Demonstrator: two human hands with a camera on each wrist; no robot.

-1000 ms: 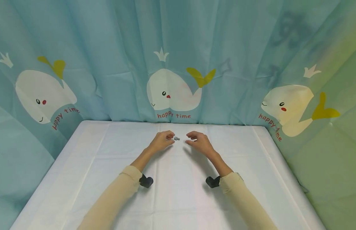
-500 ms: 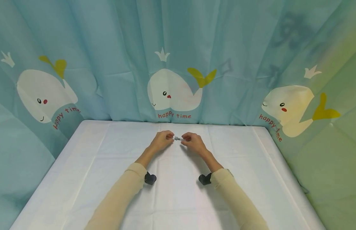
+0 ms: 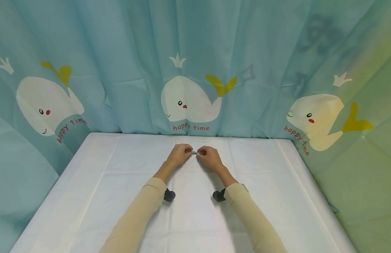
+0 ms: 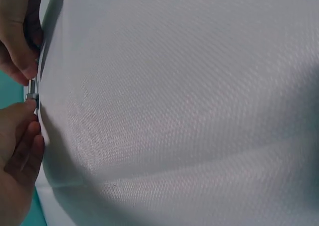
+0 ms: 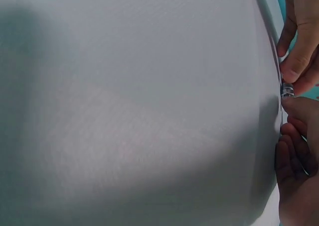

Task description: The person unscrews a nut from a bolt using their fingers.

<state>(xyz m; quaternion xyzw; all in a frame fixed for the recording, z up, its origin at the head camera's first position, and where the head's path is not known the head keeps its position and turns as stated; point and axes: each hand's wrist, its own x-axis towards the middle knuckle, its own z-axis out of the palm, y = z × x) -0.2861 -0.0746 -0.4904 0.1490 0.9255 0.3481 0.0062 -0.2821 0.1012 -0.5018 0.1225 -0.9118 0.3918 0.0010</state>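
Observation:
A small silver metal piece point(image 3: 194, 153), like a short bolt or fitting, is held just above the white tablecloth point(image 3: 119, 196) near the table's far middle. My left hand point(image 3: 183, 153) pinches its left end with curled fingers. My right hand point(image 3: 205, 155) pinches its right end, fingers curled too. The two hands meet knuckle to knuckle. In the left wrist view the metal piece point(image 4: 31, 94) shows at the left edge between fingertips of the left hand point(image 4: 17, 146) and the right hand point(image 4: 20, 47). The right wrist view shows the piece point(image 5: 287, 90) at the right edge between both hands.
A blue curtain point(image 3: 195, 70) printed with white whales hangs close behind and around the table. Black wrist cameras point(image 3: 169, 195) point(image 3: 219, 195) sit on my cream sleeves. The cloth-covered table edge point(image 3: 312, 196) runs along the right side.
My right hand moved left from a gap beside the piece and now pinches its free end. The left hand stayed in place holding it. Both forearms drew closer together.

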